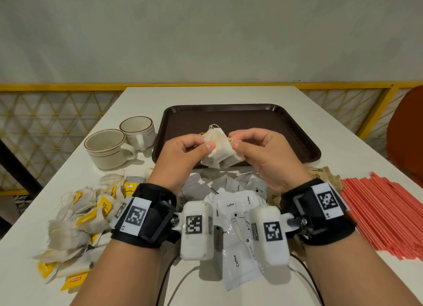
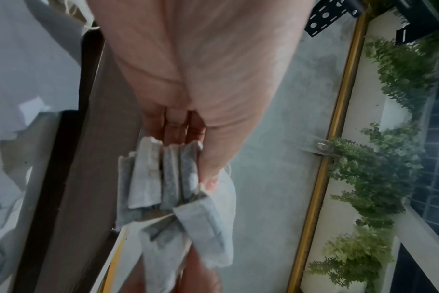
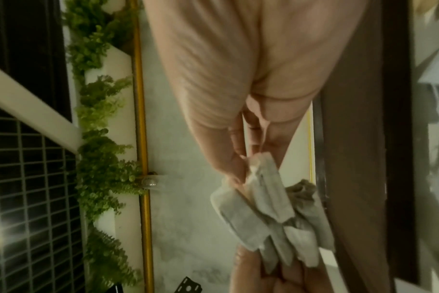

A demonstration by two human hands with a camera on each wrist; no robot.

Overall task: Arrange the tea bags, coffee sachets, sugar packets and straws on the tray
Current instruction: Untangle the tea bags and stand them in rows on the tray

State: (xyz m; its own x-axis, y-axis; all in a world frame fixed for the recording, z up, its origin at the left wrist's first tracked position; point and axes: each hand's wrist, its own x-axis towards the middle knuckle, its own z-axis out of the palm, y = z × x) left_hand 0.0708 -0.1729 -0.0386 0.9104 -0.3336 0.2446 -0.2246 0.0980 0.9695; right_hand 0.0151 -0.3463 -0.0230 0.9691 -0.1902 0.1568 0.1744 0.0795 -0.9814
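Nearest on the desk [image 1: 45,216], the coffee sachets [image 1: 238,260] are heaped between the wrists, with the loose tea bags [image 1: 82,216] piled to the left and the red straws [image 1: 384,214] laid in a sheaf to the right; brown packets [image 1: 325,175], probably the sugar, are partly hidden behind the right wrist. Above these, a bundle of tea bags [image 1: 219,150] is held over the near rim of the tray [image 1: 286,131], which carries nothing yet. The left hand [image 1: 180,152] is clamped on the bundle, thumb pressed against its face, while the fingers [image 1: 238,143] of the right hand [image 1: 263,154] are pinched on its upper corner among the strings. The step seems to be squaring the bags into a neat stack. It would be done best if the edges were aligned and the tangled strings tucked in before release, and the stack laid flat in a far corner, so room is kept for the rest. Two cups [image 1: 109,147] stand left of the tray.
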